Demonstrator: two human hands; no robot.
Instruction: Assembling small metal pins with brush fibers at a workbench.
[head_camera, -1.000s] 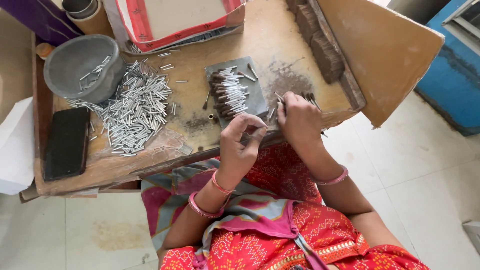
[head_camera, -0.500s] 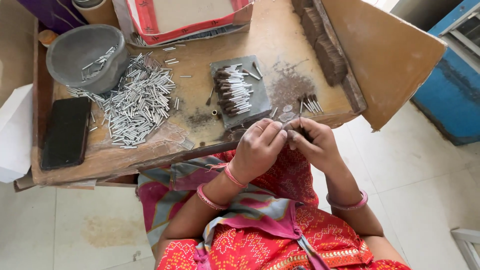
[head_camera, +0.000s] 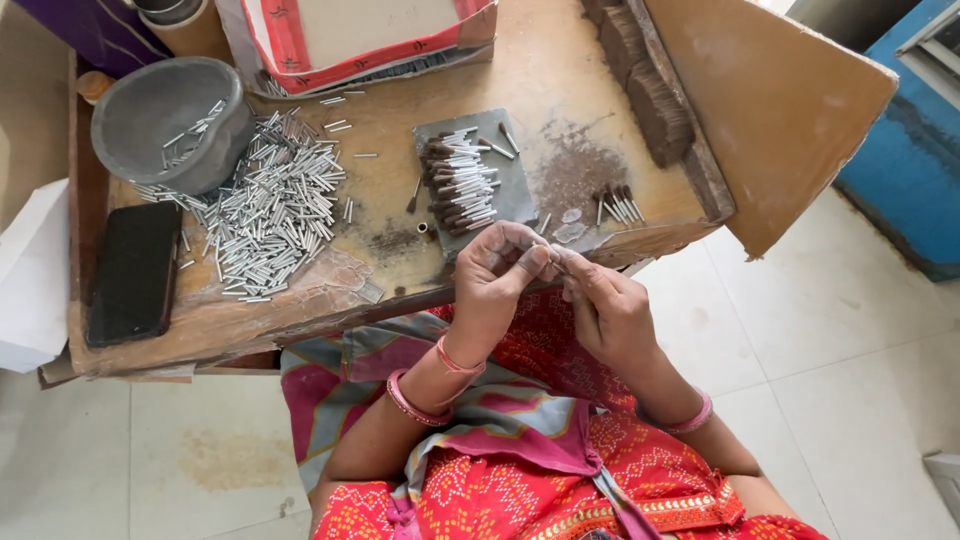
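1. Silver, or perhaps dark: the small stick-like piece (head_camera: 553, 257) pinched between both hands is mostly hidden, so its colour is hard to tell. It sits just off the near edge of the wooden surface (head_camera: 400, 255), above the person's lap.
2. Left hand (head_camera: 497, 270) is curled, its fingertips closed on that piece; right hand (head_camera: 610, 305) meets it from the other side, fingertips pinched on the same piece.
3. Just beyond the hands lies a grey slab (head_camera: 520, 180) carrying a row of dark-ended sticks (head_camera: 458, 183), which look like the worked pieces.
4. A few more dark-tipped sticks (head_camera: 617, 205) lie to the right, next to a patch of dark powder (head_camera: 572, 172).
5. Farther left, a large heap of plain silver tubes (head_camera: 270, 210) spreads beside a grey bowl (head_camera: 172, 120); judging by it, far more is left than done.
6. A black phone (head_camera: 132, 270) rests at the left edge.
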